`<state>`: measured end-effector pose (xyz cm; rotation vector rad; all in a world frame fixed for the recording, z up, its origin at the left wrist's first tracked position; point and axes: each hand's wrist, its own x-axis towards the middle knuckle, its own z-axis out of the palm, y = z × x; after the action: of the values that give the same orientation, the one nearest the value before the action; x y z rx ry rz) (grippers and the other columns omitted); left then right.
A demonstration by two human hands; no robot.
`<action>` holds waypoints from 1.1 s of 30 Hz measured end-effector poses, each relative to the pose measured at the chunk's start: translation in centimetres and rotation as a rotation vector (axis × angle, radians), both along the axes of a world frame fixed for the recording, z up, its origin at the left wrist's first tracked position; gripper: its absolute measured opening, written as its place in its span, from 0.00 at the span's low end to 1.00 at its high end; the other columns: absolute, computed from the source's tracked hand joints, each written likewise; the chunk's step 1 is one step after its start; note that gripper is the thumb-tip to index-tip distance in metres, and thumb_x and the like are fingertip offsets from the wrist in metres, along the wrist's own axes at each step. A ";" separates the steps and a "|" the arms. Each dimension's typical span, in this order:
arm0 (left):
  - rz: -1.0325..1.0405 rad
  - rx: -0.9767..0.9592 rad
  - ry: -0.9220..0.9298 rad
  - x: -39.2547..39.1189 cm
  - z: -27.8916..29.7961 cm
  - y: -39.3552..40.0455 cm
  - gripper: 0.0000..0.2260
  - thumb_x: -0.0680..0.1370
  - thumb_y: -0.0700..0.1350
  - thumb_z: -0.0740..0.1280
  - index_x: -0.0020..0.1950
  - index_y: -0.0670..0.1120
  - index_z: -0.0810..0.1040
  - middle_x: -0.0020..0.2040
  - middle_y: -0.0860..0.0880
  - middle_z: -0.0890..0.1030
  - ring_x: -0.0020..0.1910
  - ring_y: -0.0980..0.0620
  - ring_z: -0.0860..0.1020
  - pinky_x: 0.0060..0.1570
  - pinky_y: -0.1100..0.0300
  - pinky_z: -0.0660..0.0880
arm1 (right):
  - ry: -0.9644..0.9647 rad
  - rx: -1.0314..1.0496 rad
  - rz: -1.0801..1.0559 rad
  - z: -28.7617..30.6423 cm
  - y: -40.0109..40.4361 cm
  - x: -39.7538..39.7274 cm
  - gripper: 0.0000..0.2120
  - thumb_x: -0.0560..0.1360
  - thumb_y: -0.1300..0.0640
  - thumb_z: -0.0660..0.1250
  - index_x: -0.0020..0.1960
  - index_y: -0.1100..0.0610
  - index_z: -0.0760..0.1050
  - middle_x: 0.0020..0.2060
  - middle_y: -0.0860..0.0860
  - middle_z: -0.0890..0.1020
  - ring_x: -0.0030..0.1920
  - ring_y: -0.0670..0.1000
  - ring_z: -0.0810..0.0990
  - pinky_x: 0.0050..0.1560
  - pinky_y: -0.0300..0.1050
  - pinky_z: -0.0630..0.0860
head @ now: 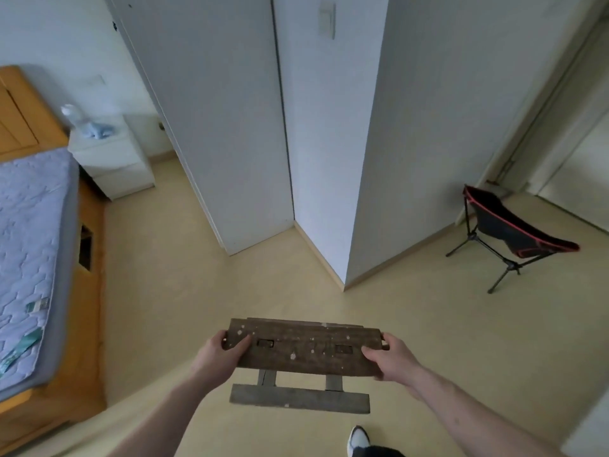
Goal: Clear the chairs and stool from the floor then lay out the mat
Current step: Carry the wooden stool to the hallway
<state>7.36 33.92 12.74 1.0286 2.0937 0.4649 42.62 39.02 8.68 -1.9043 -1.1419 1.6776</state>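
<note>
A dark, worn wooden stool (304,349) with pale paint specks hangs in the air in front of me, above the floor. My left hand (219,352) grips the left end of its seat plank, thumb on top. My right hand (389,357) grips the right end the same way. The stool's lower crossbar (298,399) shows beneath the seat. A black folding camp chair (507,230) with red trim stands on the floor at the right, near a doorway. No mat is in view.
A bed with a grey-blue mattress (29,245) on an orange wooden frame fills the left. A white nightstand (112,156) stands beside it. White wardrobe doors (230,127) and a wall corner (344,285) lie ahead. My foot (359,438) shows at the bottom.
</note>
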 end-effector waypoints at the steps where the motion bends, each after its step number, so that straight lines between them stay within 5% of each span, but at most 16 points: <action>1: -0.014 0.000 0.000 1.4 -0.1 1.8 0.20 0.76 0.62 0.69 0.60 0.49 0.77 0.50 0.53 0.82 0.48 0.52 0.80 0.44 0.55 0.74 | 0.008 -0.001 -0.008 0.0 1.4 1.6 0.14 0.76 0.54 0.73 0.60 0.51 0.76 0.52 0.52 0.85 0.51 0.54 0.86 0.43 0.49 0.85; 15: -0.209 -0.026 0.020 10.9 -0.4 19.4 0.14 0.76 0.63 0.68 0.53 0.54 0.78 0.47 0.54 0.82 0.45 0.52 0.80 0.43 0.54 0.75 | -0.042 -0.014 -0.147 0.4 13.7 11.5 0.13 0.76 0.53 0.71 0.60 0.50 0.77 0.53 0.50 0.84 0.52 0.52 0.84 0.40 0.44 0.82; 20: -0.321 -0.052 -0.090 12.5 -2.1 27.2 0.19 0.72 0.63 0.69 0.54 0.52 0.80 0.47 0.52 0.84 0.47 0.51 0.81 0.54 0.49 0.79 | -0.092 -0.024 -0.253 0.9 17.0 13.2 0.12 0.78 0.53 0.71 0.60 0.51 0.76 0.52 0.49 0.83 0.51 0.50 0.84 0.38 0.42 0.81; 33: -0.675 -0.104 -0.128 25.0 -1.7 43.9 0.20 0.77 0.59 0.68 0.63 0.48 0.77 0.49 0.51 0.82 0.38 0.53 0.77 0.35 0.60 0.72 | -0.094 -0.033 -0.613 1.2 22.3 21.9 0.19 0.78 0.55 0.72 0.67 0.54 0.73 0.56 0.53 0.82 0.51 0.53 0.83 0.39 0.44 0.83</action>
<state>32.35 77.82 11.04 1.5051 1.5141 0.0756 64.51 61.35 9.85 -2.0861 -0.4736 1.2787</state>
